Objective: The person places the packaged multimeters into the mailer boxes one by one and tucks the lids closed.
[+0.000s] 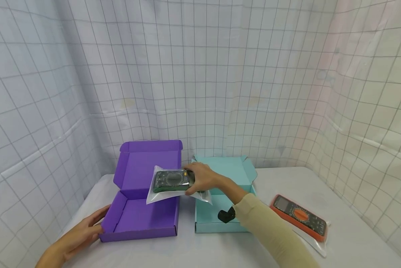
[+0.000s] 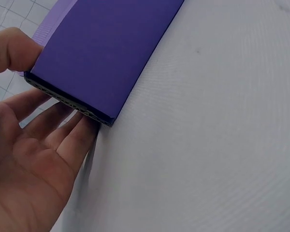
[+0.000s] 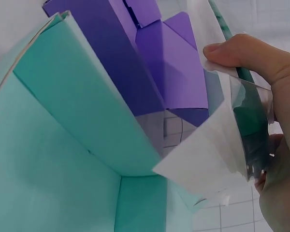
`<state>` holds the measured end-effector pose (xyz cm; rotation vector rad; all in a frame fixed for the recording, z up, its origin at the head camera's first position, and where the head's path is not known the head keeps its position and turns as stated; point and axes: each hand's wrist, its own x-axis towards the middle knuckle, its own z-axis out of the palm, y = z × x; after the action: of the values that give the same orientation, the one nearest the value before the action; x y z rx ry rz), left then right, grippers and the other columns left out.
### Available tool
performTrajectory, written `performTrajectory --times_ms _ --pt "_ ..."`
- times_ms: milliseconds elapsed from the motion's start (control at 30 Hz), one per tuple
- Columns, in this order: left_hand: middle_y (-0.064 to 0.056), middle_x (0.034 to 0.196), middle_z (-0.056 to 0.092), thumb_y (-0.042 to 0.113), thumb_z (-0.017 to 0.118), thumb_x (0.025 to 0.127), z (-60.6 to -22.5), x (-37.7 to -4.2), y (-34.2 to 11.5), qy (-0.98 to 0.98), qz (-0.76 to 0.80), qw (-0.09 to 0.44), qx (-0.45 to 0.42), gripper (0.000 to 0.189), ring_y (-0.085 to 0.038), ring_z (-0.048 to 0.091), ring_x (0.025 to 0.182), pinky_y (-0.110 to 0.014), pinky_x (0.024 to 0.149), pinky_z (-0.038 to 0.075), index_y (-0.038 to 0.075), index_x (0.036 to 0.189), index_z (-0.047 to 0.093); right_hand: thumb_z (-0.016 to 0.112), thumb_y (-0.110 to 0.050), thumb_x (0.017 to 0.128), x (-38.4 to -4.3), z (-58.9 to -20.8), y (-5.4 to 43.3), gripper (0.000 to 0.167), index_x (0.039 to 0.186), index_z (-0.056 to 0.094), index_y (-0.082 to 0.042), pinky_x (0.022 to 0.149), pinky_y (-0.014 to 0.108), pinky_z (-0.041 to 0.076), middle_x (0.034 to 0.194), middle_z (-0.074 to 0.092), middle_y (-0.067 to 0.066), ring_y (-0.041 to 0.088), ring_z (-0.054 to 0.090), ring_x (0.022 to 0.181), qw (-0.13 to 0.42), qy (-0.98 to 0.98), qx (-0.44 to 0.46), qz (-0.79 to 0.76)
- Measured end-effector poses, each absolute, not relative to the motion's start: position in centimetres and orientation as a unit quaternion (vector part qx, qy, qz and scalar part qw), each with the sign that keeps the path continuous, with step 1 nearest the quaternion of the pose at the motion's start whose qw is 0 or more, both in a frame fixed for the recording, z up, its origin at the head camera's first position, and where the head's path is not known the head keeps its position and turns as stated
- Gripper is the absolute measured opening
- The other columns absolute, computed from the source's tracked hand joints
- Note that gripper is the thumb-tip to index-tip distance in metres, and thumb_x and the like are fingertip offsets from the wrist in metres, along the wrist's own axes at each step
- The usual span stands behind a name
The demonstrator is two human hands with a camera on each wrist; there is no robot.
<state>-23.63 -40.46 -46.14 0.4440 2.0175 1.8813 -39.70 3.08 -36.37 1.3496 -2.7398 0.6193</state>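
My right hand (image 1: 202, 176) grips one end of a green and black multimeter (image 1: 171, 179) in a clear, white-backed plastic bag. It is held above the gap between an open purple box (image 1: 143, 216) and an open light teal box (image 1: 212, 227). The right wrist view shows the thumb on the bag (image 3: 198, 154) and the meter's green edge (image 3: 249, 111). My left hand (image 1: 81, 232) holds the purple box at its front left corner. Seen from the left wrist, the thumb lies at the wall's upper edge (image 2: 82, 58), with the other fingers against the side.
An orange and black multimeter (image 1: 300, 216) in a plastic bag lies on the white-covered table (image 1: 220, 253), right of the teal box. A small black object (image 1: 225, 216) shows beside the right sleeve. Grid-patterned curtains (image 1: 204, 74) surround the table.
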Motion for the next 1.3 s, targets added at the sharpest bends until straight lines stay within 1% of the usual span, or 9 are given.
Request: performTrajectory --times_ms 167,267,400,767,833,933,1067,1167,1300 --pt "-0.013 0.169 -0.004 0.001 0.05 0.103 -45.6 -23.7 -40.1 0.721 0.658 0.174 0.131 0.083 0.01 0.042 0.13 -0.015 0.1 0.04 0.004 0.164 -0.007 0.084 -0.048 0.076 -39.8 -36.2 1.9 0.096 0.154 0.047 -0.006 0.108 0.057 0.038 0.148 0.053 0.008 0.029 0.047 0.135 0.018 -0.881 0.431 0.194" --pt "-0.007 0.169 0.006 0.0 0.049 0.104 -45.8 -23.8 -40.3 0.717 0.66 0.171 0.144 0.082 0.009 0.042 0.13 -0.016 0.099 0.04 0.002 0.164 -0.008 0.085 -0.048 0.077 -39.9 -36.3 0.9 0.097 0.154 0.047 -0.004 0.112 0.059 0.035 0.152 0.051 0.008 0.029 0.042 0.141 0.013 -0.88 0.432 0.198" --pt "0.007 0.161 0.018 0.001 0.048 0.105 -46.2 -23.9 -40.7 0.716 0.66 0.172 0.15 0.081 0.006 0.043 0.131 -0.018 0.1 0.042 0.001 0.163 -0.009 0.085 -0.049 0.077 -39.9 -36.6 -0.6 0.096 0.154 0.048 -0.005 0.109 0.055 0.038 0.148 0.054 0.006 0.026 0.046 0.137 0.011 -0.88 0.434 0.193" --pt "-0.02 0.168 -0.011 0.004 0.049 0.105 -46.1 -23.9 -40.2 0.724 0.655 0.181 0.122 0.084 0.01 0.044 0.126 -0.018 0.097 0.043 0.002 0.163 -0.011 0.084 -0.055 0.077 -39.0 -37.3 -3.9 0.095 0.154 0.05 -0.011 0.108 0.051 0.04 0.148 0.055 0.003 0.024 0.047 0.137 0.011 -0.886 0.432 0.17" --pt "-0.014 0.168 0.0 0.004 0.05 0.105 -46.1 -23.9 -40.3 0.725 0.654 0.177 0.12 0.083 0.009 0.044 0.126 -0.019 0.098 0.043 0.002 0.163 -0.01 0.084 -0.056 0.077 -38.9 -37.4 -4.5 0.095 0.154 0.05 -0.013 0.108 0.051 0.04 0.148 0.054 0.003 0.024 0.047 0.137 0.012 -0.887 0.432 0.164" --pt "0.008 0.16 0.022 0.004 0.049 0.105 -46.2 -23.9 -40.4 0.725 0.656 0.17 0.127 0.082 0.007 0.045 0.127 -0.019 0.099 0.043 0.001 0.163 -0.01 0.084 -0.058 0.076 -38.6 -37.5 -5.4 0.095 0.153 0.051 -0.015 0.105 0.049 0.043 0.147 0.055 0.003 0.023 0.049 0.135 0.017 -0.887 0.434 0.158" --pt "0.023 0.146 0.031 0.004 0.048 0.106 -46.2 -23.9 -40.5 0.72 0.66 0.168 0.134 0.081 0.005 0.045 0.128 -0.019 0.1 0.042 0.0 0.162 -0.01 0.084 -0.062 0.075 -38.2 -37.6 -6.3 0.095 0.152 0.052 -0.016 0.1 0.045 0.045 0.144 0.057 0.002 0.021 0.051 0.131 0.029 -0.888 0.434 0.147" --pt "0.013 0.156 0.023 0.005 0.05 0.106 -46.2 -24.0 -40.5 0.724 0.657 0.17 0.121 0.082 0.006 0.044 0.128 -0.019 0.099 0.042 0.001 0.163 -0.009 0.083 -0.063 0.075 -37.9 -37.7 -6.7 0.095 0.152 0.053 -0.016 0.097 0.043 0.045 0.142 0.057 0.002 0.02 0.052 0.129 0.038 -0.888 0.437 0.139" --pt "-0.012 0.166 -0.002 0.006 0.05 0.105 -46.1 -24.0 -40.4 0.728 0.654 0.177 0.104 0.084 0.008 0.044 0.125 -0.018 0.097 0.043 0.002 0.163 -0.011 0.084 -0.063 0.075 -37.5 -37.5 -7.1 0.094 0.151 0.053 -0.017 0.096 0.042 0.044 0.141 0.058 0.002 0.02 0.053 0.127 0.049 -0.887 0.439 0.132"
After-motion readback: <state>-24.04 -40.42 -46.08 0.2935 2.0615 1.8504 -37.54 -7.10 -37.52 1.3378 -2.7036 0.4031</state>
